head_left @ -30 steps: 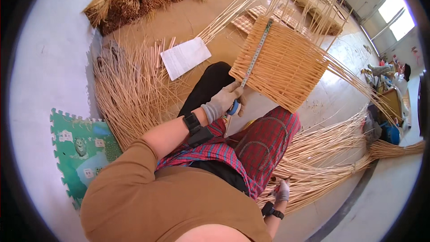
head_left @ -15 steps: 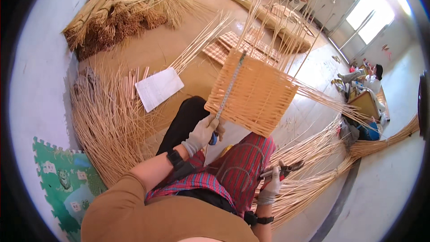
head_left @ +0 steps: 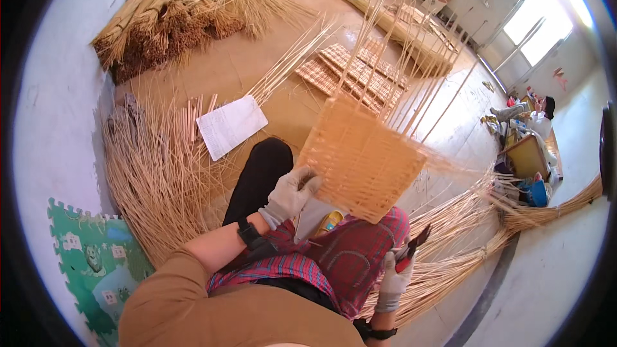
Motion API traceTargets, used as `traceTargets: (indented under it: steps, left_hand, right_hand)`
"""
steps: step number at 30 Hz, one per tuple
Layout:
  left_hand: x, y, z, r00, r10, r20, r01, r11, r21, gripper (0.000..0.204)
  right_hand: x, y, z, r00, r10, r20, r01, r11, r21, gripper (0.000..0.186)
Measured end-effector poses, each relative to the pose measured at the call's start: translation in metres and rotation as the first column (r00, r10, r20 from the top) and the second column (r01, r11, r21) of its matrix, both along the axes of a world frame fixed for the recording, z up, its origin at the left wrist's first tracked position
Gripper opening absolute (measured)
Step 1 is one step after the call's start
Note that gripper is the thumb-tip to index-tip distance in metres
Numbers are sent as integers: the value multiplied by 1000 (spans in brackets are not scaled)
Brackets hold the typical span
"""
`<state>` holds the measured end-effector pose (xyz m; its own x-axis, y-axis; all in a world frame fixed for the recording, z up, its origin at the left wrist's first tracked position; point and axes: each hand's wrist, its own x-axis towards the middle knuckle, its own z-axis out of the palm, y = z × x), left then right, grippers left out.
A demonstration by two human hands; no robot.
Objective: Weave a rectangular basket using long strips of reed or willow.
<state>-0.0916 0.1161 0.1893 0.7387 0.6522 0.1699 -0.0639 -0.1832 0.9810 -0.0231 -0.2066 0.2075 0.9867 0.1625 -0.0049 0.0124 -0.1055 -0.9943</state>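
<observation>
My gloved left hand is closed on the lower-left edge of a square woven wicker panel, blurred by motion, with long loose rods rising from its top and trailing right. The panel is over my plaid-covered right leg. My gloved right hand grips red-handled shears, dark blades pointing up, beside that leg. Loose rods lie under and beyond this hand. A white paper sheet lies on the floor left of the panel, beside pale sticks. I cannot make out the tape measure.
Reed bundles lie at the back left, woven panels and a long roll beyond me. A green foam mat lies by the left wall. Another person sits among clutter at the right, near a blue container.
The tape measure that lay across the panel is no longer visible on it. The panel has shifted and its lower edge dropped. My right hand has risen with the shears, blades now turned upward.
</observation>
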Motion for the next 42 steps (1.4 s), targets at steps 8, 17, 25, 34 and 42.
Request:
traceTargets:
  steps: [8,17,25,34,42]
  left_hand:
    - [-28,-1,-29,926,-266,-267,281,959,22,22]
    - [-23,16,59,981,-9,194,-2,999,52,17]
    - [-18,15,51,957,-116,265,31,952,305,27]
    - [-3,10,54,950,-104,295,14,956,294,21]
    - [0,5,55,953,-93,288,3,955,297,19]
  right_hand:
    - [16,62,84,912,267,312,-84,865,-494,80]
    - [76,174,178,314,757,574,410,437,-801,66]
    - [113,247,192,-349,888,299,452,439,-777,45]
    - [119,262,208,-443,882,164,468,383,-796,45]
    - [121,256,203,-423,897,131,470,340,-815,46]
